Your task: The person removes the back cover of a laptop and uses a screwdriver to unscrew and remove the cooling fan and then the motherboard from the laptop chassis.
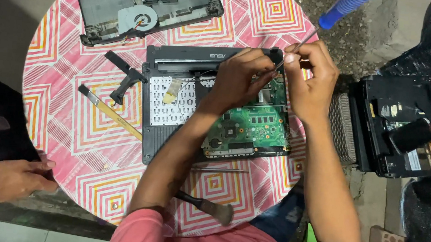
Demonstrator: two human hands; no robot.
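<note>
The opened laptop (216, 111) is lying in the middle of the round table (61, 124) w/ its green board (256, 127) showing. The right hand (308, 79) is pinching a blue-handled screwdriver (337, 13), tip down at the top edge. The left hand (242, 77) is resting curled beside the tip, fingers pressing the laptop. The cloth is pink & white w/ square shapes. Another laptop shell w/ a fan (140, 7) is lying at the far edge. A brush (208, 207) is sitting near the front, over grey ground.

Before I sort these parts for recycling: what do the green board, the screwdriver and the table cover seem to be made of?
Green circuit board: likely fibreglass laminate, glossy green with dark chips. Screwdriver, in the right hand: thin shiny metal shaft, ribbed blue handle, probably plastic. Table cover: pink patterned sheet, seemingly vinyl or cloth; hard to tell.
</note>
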